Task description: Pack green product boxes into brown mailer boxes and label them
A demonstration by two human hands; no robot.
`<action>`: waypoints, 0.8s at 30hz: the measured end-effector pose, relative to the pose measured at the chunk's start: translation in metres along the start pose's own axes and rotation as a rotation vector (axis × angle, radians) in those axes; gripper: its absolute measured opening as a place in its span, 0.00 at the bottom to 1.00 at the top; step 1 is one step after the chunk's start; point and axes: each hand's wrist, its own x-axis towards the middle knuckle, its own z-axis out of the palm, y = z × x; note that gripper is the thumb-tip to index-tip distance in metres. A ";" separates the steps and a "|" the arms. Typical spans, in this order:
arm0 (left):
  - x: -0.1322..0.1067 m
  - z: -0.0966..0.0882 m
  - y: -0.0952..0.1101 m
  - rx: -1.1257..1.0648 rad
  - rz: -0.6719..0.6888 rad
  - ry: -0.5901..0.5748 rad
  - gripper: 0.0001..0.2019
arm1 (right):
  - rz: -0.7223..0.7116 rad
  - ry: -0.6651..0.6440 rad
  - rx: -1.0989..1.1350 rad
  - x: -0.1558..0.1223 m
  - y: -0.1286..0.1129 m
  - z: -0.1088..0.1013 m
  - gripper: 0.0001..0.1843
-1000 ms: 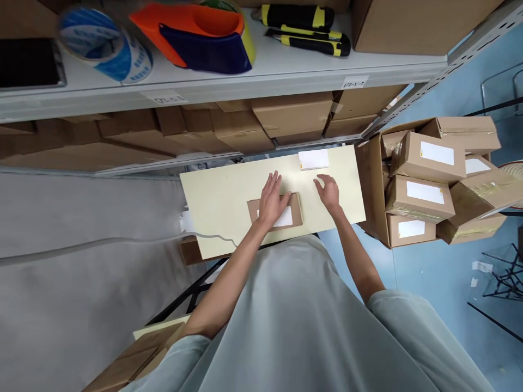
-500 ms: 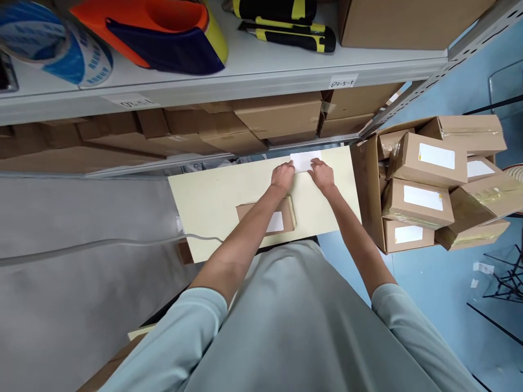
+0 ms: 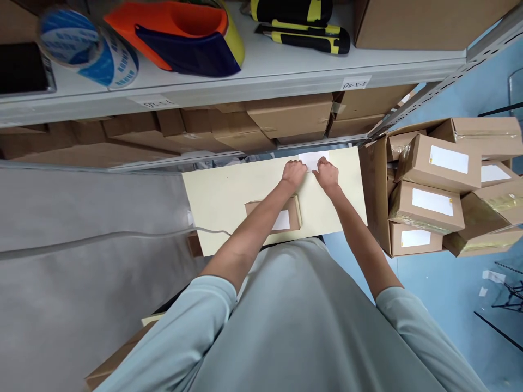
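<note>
A white paper slip (image 3: 310,160) lies at the far edge of a cream-coloured board (image 3: 220,188). My left hand (image 3: 294,174) is closed at the slip's left side, fingers curled on its edge. At the right side, my right hand (image 3: 327,173) has its fingers bent over the slip, gripping its corner. Both hands rest low over the board. A small cardboard box (image 3: 292,209) with a white label (image 3: 281,220) sits on the board near my body, partly hidden under my left forearm.
At the right stands a large open carton (image 3: 376,190) filled with several labelled boxes. A shelf (image 3: 286,71) above the board holds a tape roll (image 3: 122,62), an orange and blue tape dispenser (image 3: 192,46) and box cutters (image 3: 308,38). A grey cable (image 3: 122,235) runs in from the left.
The whole view has shifted, so the shelf, board and boxes appear further right. Both hands stay at the paper slip, with little movement against the board.
</note>
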 end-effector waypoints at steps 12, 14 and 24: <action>-0.012 -0.027 -0.004 -0.044 0.063 0.123 0.20 | 0.088 0.005 -0.005 -0.010 -0.041 -0.009 0.24; -0.017 -0.028 -0.003 -0.122 0.128 0.221 0.20 | 0.132 0.019 0.020 -0.009 -0.042 -0.013 0.23; -0.015 -0.001 0.013 -0.148 0.242 0.150 0.39 | 0.388 0.439 0.528 -0.012 0.059 -0.036 0.26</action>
